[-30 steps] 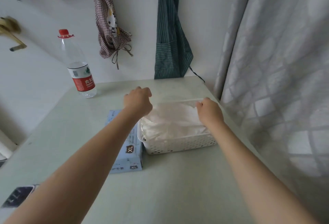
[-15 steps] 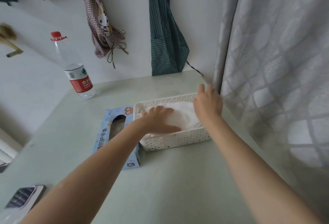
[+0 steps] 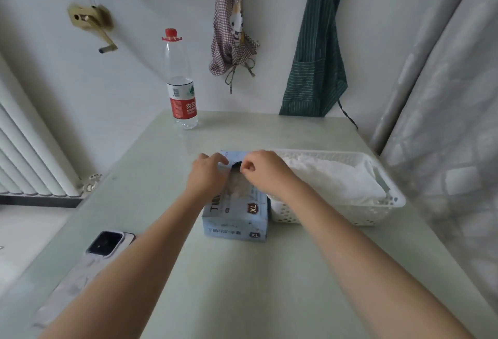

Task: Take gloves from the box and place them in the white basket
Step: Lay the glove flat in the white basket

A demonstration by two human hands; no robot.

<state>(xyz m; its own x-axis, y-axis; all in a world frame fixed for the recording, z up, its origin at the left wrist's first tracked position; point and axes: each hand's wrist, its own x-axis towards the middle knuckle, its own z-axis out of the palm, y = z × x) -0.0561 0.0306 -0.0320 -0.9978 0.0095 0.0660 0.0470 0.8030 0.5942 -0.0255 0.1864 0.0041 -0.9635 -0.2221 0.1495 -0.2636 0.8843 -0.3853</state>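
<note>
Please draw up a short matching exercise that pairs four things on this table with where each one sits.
Things:
1. water bottle
2. glove box
3. white basket
4. phone

Places:
a. near the table's left edge, lying flat
b. at the back of the table, by the wall, upright
c. right of the box, filled with white gloves
d. in the middle, under both hands

Pairs: 1-b, 2-d, 3-c, 4-a

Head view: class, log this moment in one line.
hands: left, right at box opening | basket: holds gloves | step: next pull
</note>
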